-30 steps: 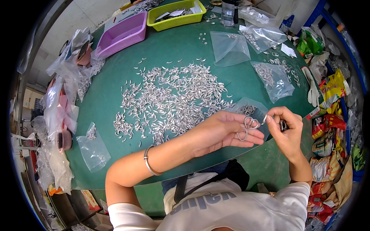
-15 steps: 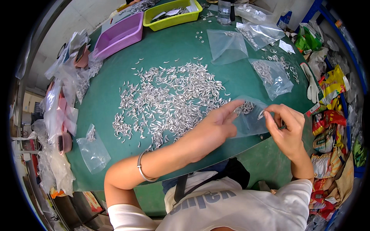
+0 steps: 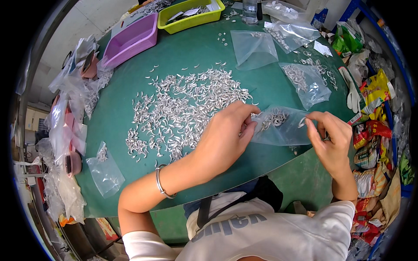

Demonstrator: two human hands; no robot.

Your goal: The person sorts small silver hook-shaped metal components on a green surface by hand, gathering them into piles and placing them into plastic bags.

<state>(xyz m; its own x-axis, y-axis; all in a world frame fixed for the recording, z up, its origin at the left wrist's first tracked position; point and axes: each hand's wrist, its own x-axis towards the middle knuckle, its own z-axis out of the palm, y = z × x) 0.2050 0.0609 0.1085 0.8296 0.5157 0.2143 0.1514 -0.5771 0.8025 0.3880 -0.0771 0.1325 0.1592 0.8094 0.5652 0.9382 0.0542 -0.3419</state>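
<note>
A wide spread of small curved silver metal pieces covers the middle of the green table. At its right edge my left hand is closed, thumb and fingers drawn together; whatever lies between them is hidden. Beside those fingertips rests a clear plastic bag with a heap of silver rings on or in it. Over the bag's right side my right hand pinches a small silver ring between thumb and forefinger. A metal bangle circles my left wrist.
Purple and yellow-green trays stand at the back left. More clear bags with metal parts lie at the right, near a white glove. A small bag lies front left. Packages crowd the right side.
My left hand has drawn back left from over the bag to the pile's edge, its fingers curling together. My right hand still pinches the ring, shifted slightly right.
</note>
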